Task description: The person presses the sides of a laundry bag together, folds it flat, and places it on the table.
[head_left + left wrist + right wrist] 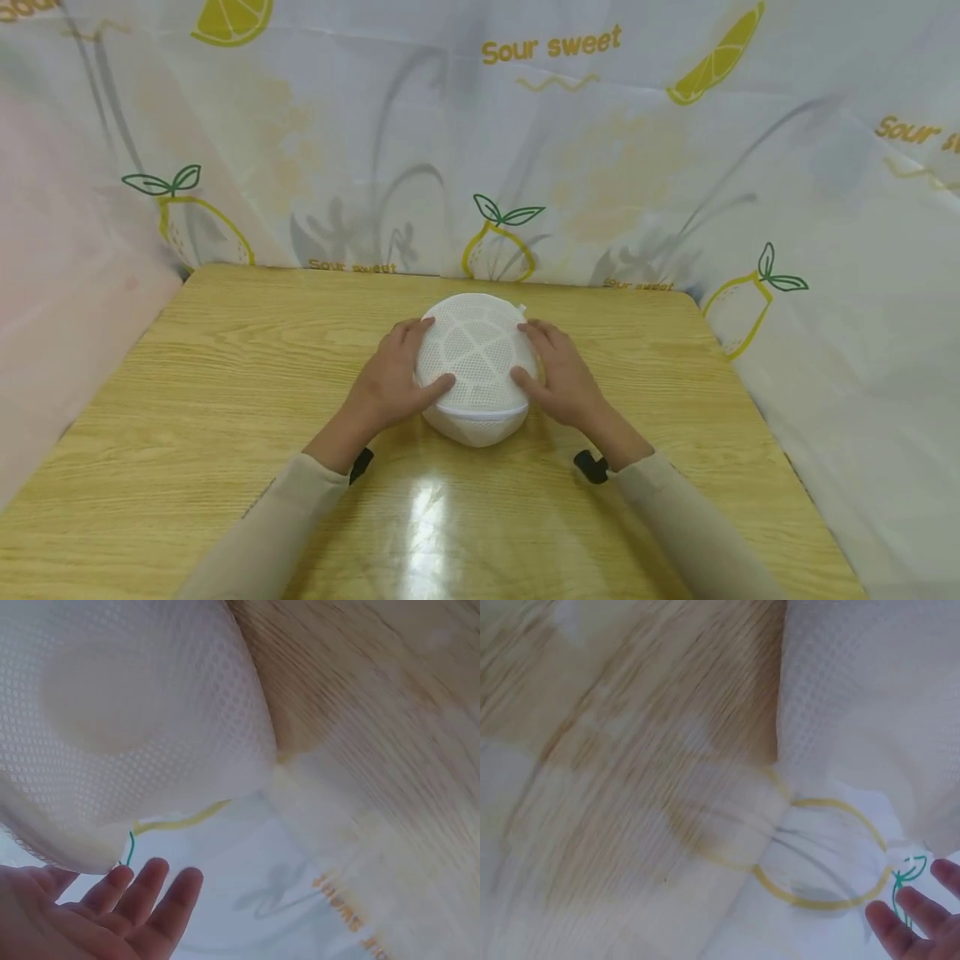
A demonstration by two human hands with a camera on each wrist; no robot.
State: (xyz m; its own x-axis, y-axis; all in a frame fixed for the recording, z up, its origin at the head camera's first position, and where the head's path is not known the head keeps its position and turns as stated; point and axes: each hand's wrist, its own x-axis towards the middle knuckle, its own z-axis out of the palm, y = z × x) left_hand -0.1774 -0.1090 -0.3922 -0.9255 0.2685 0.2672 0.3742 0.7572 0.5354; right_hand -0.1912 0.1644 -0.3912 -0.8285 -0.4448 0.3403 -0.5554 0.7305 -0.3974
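From left to right in my head view, the left sleeve (258, 533) enters at 7 o'clock, with a black fitting (362, 465) at its cuff. The left hand (386, 382) bears on the 9 o'clock side of the white mesh bag (478, 350); its fingers are spread wide, reaching the bag near 10 o'clock, with the thumb at 8 o'clock. The bag is rounded and sits between both hands at the middle of the worktop (225, 383); I cannot tell whether its base makes contact there. A white seam band (482, 412) crosses the bag at 6 o'clock, and a small tab (522, 308) projects at 1 o'clock. The right hand (564, 375) bears on the 3 o'clock side, its fingers likewise wide, with the thumb at 4 o'clock. A second black fitting (591, 467) and the right sleeve (693, 525) lie toward 5 o'clock. A lemon-print cloth (480, 108) spans 12 o'clock.
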